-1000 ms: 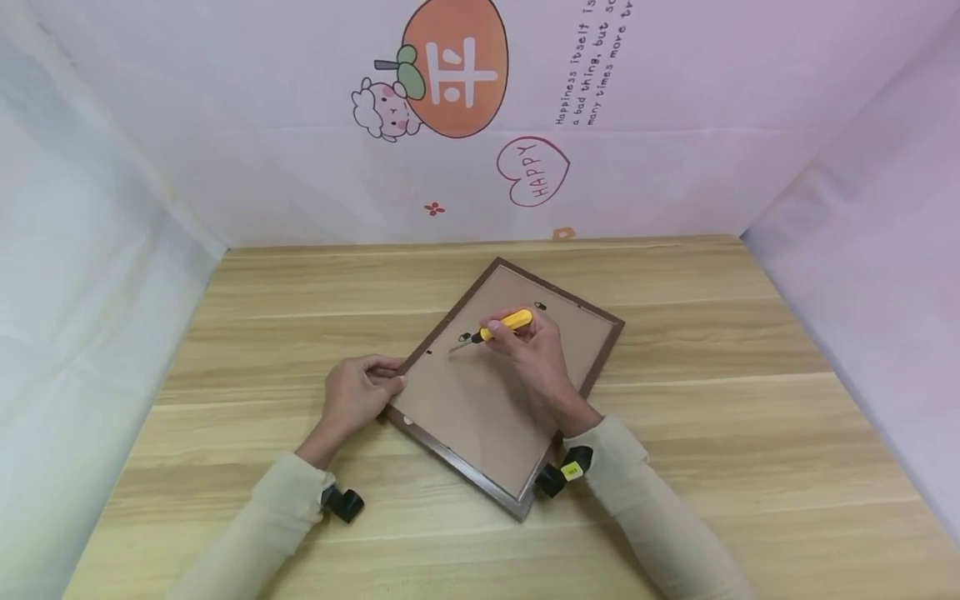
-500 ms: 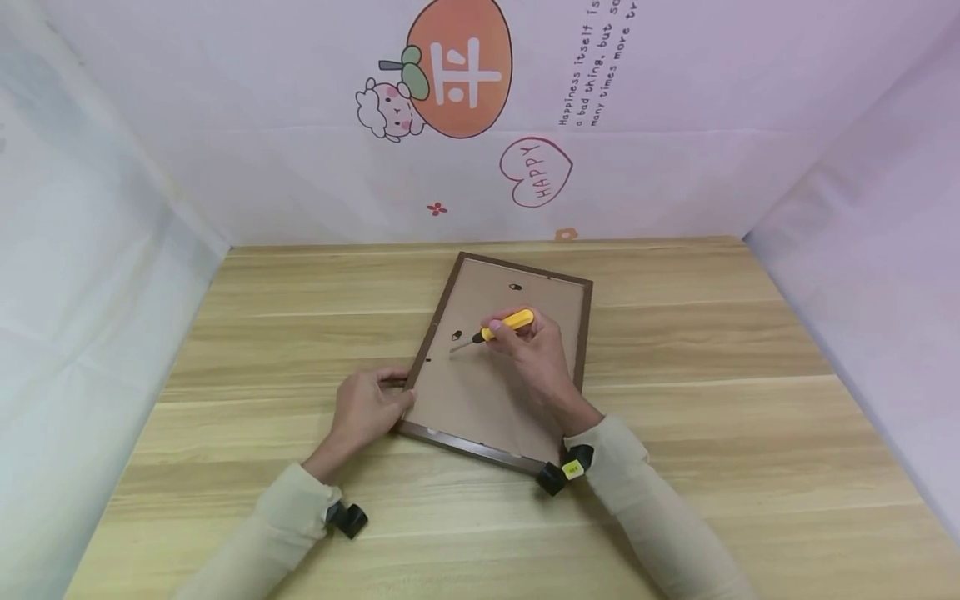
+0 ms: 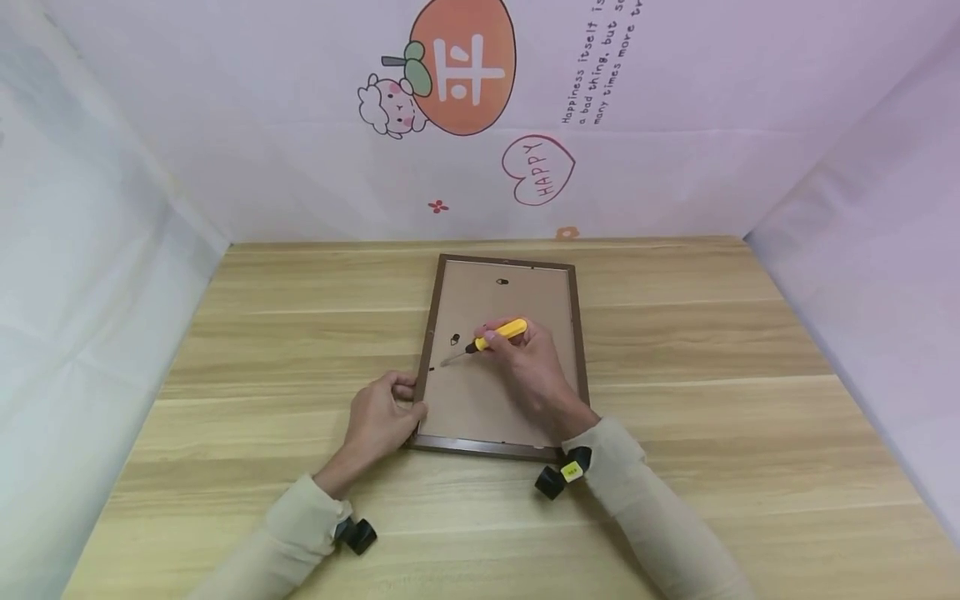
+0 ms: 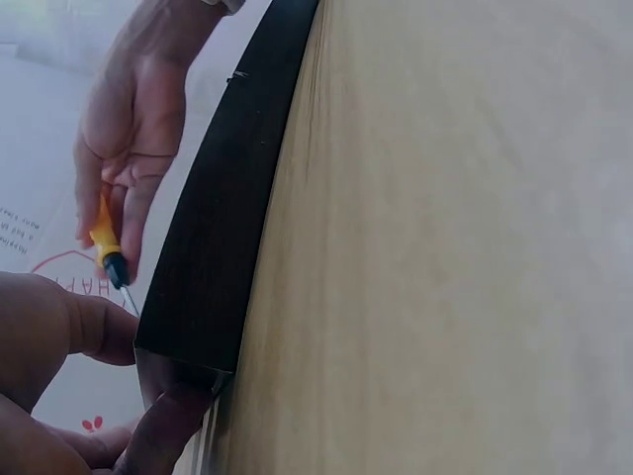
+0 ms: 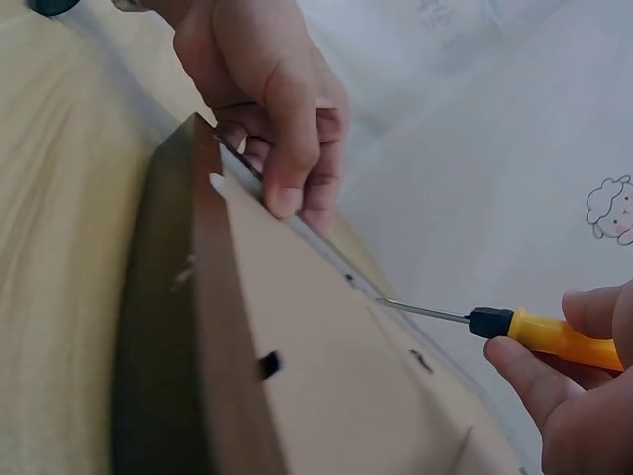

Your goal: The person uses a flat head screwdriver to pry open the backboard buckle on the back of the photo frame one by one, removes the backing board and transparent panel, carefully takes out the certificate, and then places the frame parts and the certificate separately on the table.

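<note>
A brown picture frame (image 3: 461, 408) lies face down on the table, its tan backing board up. Small black tabs show along its inner edge, one of them a tab (image 3: 431, 368) on the left side. Two black hanging loops sit on the board, one a loop (image 3: 502, 282) near the far end. My left hand (image 3: 381, 417) grips the frame's left side near the close corner, thumb on top. In my right hand (image 3: 536, 371) is a screwdriver (image 5: 564, 341) with a yellow handle, pinched between thumb and fingers. Its metal tip points at the board beside the left tab; contact is unclear.
The wood-grain table (image 3: 720, 367) extends on both sides of the frame. A white printed cloth (image 3: 300, 167) rises behind it, with more white cloth at left and right. Each wrist carries a black camera, such as the right camera (image 3: 551, 482).
The frame has turned counterclockwise until nearly square to the table, with my left hand shifting right and closer to me. The screwdriver tip has moved slightly toward me and left.
</note>
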Demonstrator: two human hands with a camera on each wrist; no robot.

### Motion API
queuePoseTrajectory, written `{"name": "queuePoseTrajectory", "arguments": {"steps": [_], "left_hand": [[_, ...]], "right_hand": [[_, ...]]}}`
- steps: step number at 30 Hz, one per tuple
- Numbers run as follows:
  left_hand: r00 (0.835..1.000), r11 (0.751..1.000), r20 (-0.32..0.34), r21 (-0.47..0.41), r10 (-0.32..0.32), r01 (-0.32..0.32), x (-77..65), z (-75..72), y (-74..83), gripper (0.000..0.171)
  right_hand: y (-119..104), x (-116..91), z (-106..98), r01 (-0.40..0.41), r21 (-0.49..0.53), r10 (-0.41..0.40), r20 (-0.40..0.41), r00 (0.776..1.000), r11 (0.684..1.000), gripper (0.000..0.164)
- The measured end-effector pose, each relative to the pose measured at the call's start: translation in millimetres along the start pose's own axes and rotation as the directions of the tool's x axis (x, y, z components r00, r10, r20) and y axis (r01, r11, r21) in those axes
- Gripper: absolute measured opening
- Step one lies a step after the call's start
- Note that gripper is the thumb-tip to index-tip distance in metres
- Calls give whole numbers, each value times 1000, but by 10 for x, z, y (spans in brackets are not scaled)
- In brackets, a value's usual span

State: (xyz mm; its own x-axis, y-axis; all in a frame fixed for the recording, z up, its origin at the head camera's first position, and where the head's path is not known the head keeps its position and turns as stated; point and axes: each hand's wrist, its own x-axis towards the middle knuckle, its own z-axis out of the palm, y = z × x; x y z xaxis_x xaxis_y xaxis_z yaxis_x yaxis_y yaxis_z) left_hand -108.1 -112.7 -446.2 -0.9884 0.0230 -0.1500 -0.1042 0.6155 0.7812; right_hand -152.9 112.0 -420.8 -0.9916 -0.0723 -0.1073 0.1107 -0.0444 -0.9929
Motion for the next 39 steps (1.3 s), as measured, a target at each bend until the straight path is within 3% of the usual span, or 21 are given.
{"name": "queuePoseTrajectory", "arguments": {"steps": [5, 12, 23, 29, 39], "left_hand": [[1000, 1000, -8, -1, 7, -7, -5, 17, -7, 37], [1000, 1000, -4, -24, 14, -14, 1, 19, -17, 37], [999, 1000, -31, -5, 20, -20, 12, 27, -10, 35], [999, 1000, -35, 15, 14, -13, 7, 15, -8, 33], [1000, 1000, -20, 5, 1, -1, 5, 15, 9, 34]], "right_hand": [[98, 8, 3, -70, 59, 69, 20, 997, 996, 23], [178, 28, 7, -106, 110, 103, 24, 994, 988, 21], [222, 49, 97, -186, 255, 190, 10, 982, 949, 21], [224, 48, 106, -201, 224, 201, 20, 979, 954, 24], [228, 14, 97, -150, 149, 151, 2, 989, 978, 19]]}}
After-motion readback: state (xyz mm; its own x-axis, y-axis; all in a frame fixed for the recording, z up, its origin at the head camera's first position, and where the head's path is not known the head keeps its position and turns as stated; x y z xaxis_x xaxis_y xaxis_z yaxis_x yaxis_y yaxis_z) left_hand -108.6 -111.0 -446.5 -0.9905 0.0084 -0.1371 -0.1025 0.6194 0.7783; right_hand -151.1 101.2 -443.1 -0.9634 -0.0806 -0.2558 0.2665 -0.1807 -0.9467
